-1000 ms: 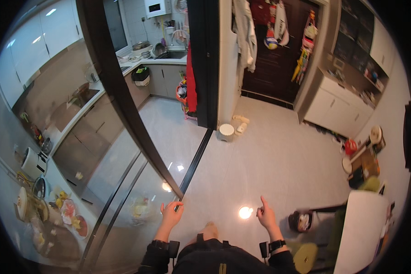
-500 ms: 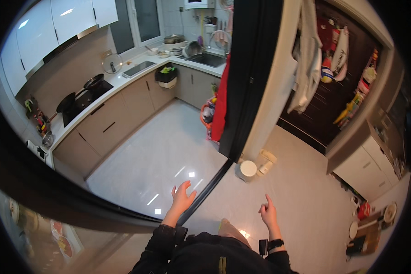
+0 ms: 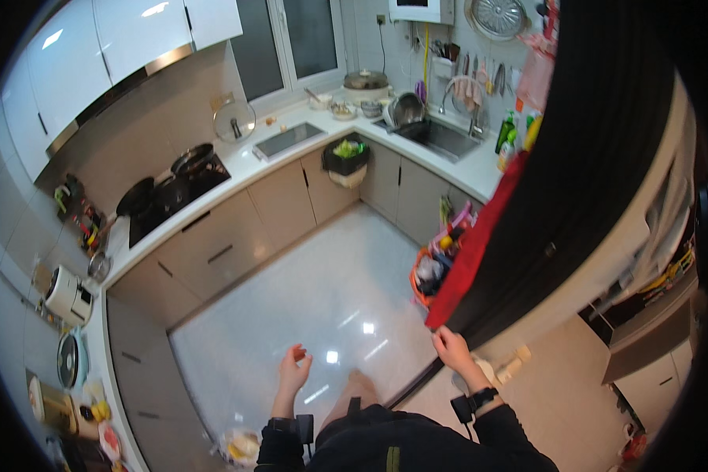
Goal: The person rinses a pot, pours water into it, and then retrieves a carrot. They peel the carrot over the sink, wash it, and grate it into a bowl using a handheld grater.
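My right hand point(image 3: 451, 348) is closed at the lower corner of a long red cloth point(image 3: 473, 256), which hangs along the edge of a black door frame point(image 3: 543, 252). Its fingertips meet the cloth's tip. Over the pale kitchen floor point(image 3: 291, 291), my left hand point(image 3: 293, 371) hovers with loosely bent fingers, thumb apart, holding nothing. Just beyond the red cloth stands an orange basket point(image 3: 418, 277) filled with mixed items, partly hidden by the cloth.
Along the left runs a counter with a stove point(image 3: 181, 193) bearing pans. Farther back are a sink point(image 3: 444, 141), a metal pot point(image 3: 405, 110) and a hanging black-lined bin point(image 3: 346, 164). A white stool point(image 3: 480, 370) stands by the frame at right. A floor track crosses the doorway.
I have moved forward into the kitchen doorway, and the view has turned left. My right hand has gone from pointing over the floor to the red cloth's lower corner. The left hand stays free.
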`<state>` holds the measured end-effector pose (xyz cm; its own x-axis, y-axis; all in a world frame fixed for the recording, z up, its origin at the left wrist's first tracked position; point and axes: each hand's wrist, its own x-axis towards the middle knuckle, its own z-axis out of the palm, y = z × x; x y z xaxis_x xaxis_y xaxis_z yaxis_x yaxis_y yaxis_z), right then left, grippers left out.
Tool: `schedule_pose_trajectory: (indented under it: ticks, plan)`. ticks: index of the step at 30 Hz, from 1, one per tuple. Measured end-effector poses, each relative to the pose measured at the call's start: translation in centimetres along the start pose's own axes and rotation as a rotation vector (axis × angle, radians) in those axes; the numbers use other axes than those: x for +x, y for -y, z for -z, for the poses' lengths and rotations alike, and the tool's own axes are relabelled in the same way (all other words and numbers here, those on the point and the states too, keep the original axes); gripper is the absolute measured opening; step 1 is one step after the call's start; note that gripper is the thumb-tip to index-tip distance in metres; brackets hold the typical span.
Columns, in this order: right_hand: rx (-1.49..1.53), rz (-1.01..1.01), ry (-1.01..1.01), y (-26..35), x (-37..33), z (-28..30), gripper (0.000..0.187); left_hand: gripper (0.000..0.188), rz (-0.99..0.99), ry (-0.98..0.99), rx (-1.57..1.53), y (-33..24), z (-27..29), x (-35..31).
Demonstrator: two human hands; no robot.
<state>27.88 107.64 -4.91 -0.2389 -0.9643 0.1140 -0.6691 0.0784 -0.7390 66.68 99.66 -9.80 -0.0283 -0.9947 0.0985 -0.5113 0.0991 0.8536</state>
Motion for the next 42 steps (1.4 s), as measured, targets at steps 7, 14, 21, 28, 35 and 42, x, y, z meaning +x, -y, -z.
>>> schedule_pose_trajectory:
  ticks: [7, 14, 21, 28, 35, 42]
  plan:
    - [-0.003, -0.141, -0.031, 0.1, 15.7, -2.7, 0.027, 0.034, -0.069, 0.224, -0.040, -3.5, -3.6, 21.9]
    - [0.095, -0.204, -0.275, -5.9, 34.3, -4.8, 0.011, 0.029, -0.091, 0.315, -0.026, -2.6, -7.2, 39.7]
    - [0.118, -0.167, -0.202, -5.3, 60.6, -7.6, 0.021, 0.025, 0.051, 0.126, -0.013, -1.1, -5.1, 55.5]
    - [0.185, 0.148, 0.022, 0.6, 83.6, -14.4, 0.036, 0.024, 0.189, 0.037, -0.013, 1.1, -5.6, 69.5]
    - [0.711, -0.313, 0.071, -0.4, 101.9, -21.1, 0.054, 0.025, 0.156, 0.054, -0.064, 3.2, -7.7, 89.4]
    - [0.836, -0.456, 0.007, -2.7, 118.5, -24.0, 0.062, 0.024, 0.063, 0.156, -0.030, 1.3, -10.0, 107.4]
